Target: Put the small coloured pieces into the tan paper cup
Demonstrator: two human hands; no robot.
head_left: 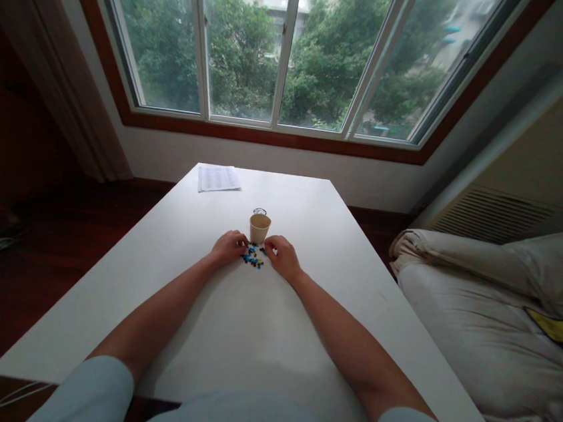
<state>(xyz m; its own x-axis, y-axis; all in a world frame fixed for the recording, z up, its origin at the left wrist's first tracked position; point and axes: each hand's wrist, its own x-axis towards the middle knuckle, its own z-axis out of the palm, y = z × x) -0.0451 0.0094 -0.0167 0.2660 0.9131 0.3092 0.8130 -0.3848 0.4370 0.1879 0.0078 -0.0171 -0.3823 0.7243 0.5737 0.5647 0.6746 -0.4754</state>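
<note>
A tan paper cup (259,229) stands upright on the white table, its opening facing up. Just in front of it lies a loose heap of small pieces (253,257) in blue, yellow and dark colours, too small to name. My left hand (230,246) rests at the left edge of the heap, fingers curled with the tips pressed together. On the other side, my right hand (281,255) is curled in a pinch beside the cup's lower right, close to a few pieces. What either pinch holds, if anything, is hidden.
Behind the cup lies a thin, dark looped item (260,211). Printed paper sheets (218,179) lie at the far left corner of the white table (257,343). A couch (479,292) stands to the right, and a wide window is beyond the table.
</note>
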